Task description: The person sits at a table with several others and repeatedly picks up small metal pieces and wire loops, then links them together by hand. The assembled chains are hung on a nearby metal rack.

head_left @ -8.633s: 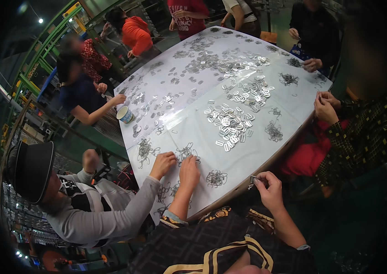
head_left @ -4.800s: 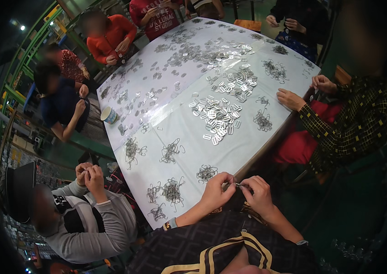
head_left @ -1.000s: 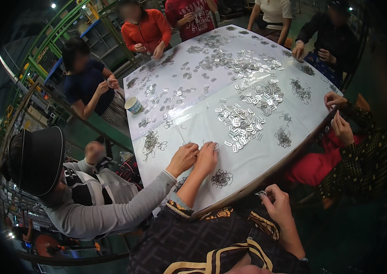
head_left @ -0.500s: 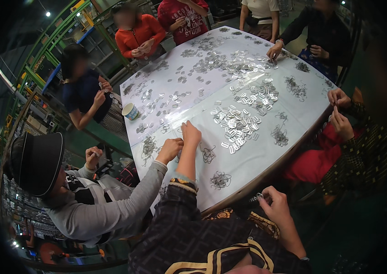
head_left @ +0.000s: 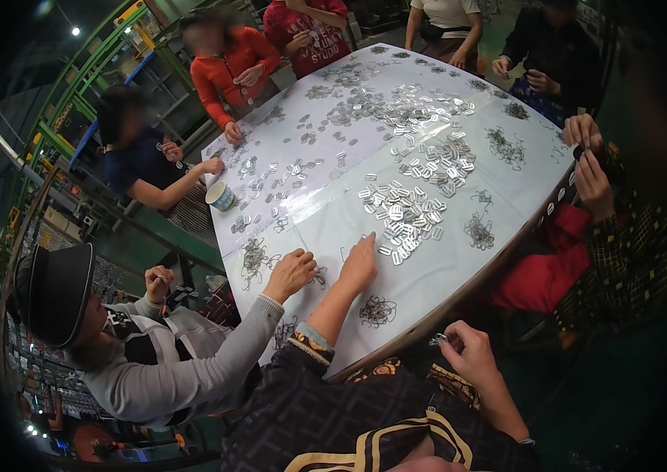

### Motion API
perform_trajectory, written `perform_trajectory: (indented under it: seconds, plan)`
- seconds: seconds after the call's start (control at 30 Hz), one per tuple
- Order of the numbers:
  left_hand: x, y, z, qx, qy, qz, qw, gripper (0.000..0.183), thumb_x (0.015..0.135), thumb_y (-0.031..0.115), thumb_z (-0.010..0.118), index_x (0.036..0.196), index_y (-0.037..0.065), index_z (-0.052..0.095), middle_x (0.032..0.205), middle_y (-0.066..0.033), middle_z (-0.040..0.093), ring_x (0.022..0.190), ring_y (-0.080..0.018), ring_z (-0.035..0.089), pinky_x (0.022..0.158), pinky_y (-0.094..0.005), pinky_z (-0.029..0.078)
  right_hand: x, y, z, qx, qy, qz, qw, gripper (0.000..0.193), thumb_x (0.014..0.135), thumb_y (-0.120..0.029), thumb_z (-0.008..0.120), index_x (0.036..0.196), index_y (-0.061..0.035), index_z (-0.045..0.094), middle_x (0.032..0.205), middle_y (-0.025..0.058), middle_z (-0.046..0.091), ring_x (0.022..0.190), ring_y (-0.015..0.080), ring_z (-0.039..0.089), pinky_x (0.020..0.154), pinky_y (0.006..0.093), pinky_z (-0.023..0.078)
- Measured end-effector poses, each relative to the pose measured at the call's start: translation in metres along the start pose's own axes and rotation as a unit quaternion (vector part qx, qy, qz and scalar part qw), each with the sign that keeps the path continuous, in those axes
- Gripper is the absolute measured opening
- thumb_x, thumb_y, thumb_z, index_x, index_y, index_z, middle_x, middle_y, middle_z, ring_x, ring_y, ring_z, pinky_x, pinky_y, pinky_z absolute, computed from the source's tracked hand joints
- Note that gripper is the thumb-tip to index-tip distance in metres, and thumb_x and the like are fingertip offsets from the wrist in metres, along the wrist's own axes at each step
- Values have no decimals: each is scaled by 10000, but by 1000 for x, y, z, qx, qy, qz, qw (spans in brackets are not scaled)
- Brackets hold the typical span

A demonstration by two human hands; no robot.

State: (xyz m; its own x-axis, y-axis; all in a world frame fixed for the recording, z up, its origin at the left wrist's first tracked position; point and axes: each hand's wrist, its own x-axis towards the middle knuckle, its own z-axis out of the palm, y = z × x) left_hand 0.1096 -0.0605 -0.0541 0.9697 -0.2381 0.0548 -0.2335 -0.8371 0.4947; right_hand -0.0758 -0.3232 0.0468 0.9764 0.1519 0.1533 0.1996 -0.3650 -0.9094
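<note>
My left hand (head_left: pixel 359 266) is over the table with its fingers drawn together and pointing away from me. A small wire pile is mostly hidden beneath it. Whatever the fingertips hold, if anything, is too small to make out. Just beyond the fingertips lies a heap of flat silver metal buckles (head_left: pixel 406 212). Off the table's near edge, my right hand (head_left: pixel 471 352) is closed around a few small shiny metal buckles (head_left: pixel 439 340). Closer to me than my left hand sits a tangle of dark bent wire pieces (head_left: pixel 378 311).
The white-covered table (head_left: pixel 325 236) carries more buckles and wire piles (head_left: pixel 479 231). At its left edge stands a paper cup (head_left: pixel 221 197). A co-worker's hand (head_left: pixel 291 274) is close to the left of mine. Several other people work around the table.
My left hand has moved right, away from the co-worker's hand and towards the buckle heap. My right hand has barely moved. Across the table, other people's hands have shifted.
</note>
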Motion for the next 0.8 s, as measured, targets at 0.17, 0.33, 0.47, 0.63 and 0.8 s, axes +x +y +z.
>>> perform_trajectory:
  seconds: [0.17, 0.33, 0.47, 0.63, 0.8]
  plan:
    - [-50, 28, -14, -14, -25, 66, 997, 514, 807, -72, 398, 1320, -46, 404, 1297, -266, 501, 1251, -376, 460, 1092, -438, 332, -2, -2, 2, -3, 1, 2, 1000, 134, 799, -31, 696, 836, 0, 571, 667, 79, 590, 534, 136, 582, 511, 270, 470]
    - [-84, 43, -26, -90, -49, 32, 994, 420, 830, -65, 417, 1248, -30, 437, 1224, -240, 549, 1183, -358, 523, 1008, -407, 413, -3, 2, 2, -3, 6, 7, 1000, 132, 797, -27, 695, 833, 0, 571, 668, 74, 591, 537, 128, 582, 509, 266, 469]
    - [-92, 38, -36, -158, 0, -15, 987, 402, 843, -63, 419, 1240, -3, 438, 1184, -230, 579, 1114, -371, 573, 959, -408, 450, -2, 2, 3, -1, 6, 7, 1000, 133, 790, -20, 697, 825, 0, 570, 666, 71, 591, 535, 122, 579, 507, 262, 467]
    - [-96, 37, -26, -116, -17, 2, 993, 398, 855, -54, 418, 1244, 29, 436, 1150, -238, 604, 1101, -371, 585, 932, -411, 468, -2, 1, 6, 0, 10, 2, 1000, 136, 783, -12, 699, 827, 4, 572, 674, 75, 600, 543, 123, 588, 514, 260, 473]
    - [-97, 38, -19, -173, 46, -9, 984, 274, 889, -9, 491, 1158, 32, 516, 1036, -170, 660, 978, -321, 644, 877, -375, 495, -5, 2, 5, 8, 9, 15, 1000, 136, 780, -12, 700, 839, 7, 579, 680, 81, 606, 548, 124, 591, 518, 261, 474]
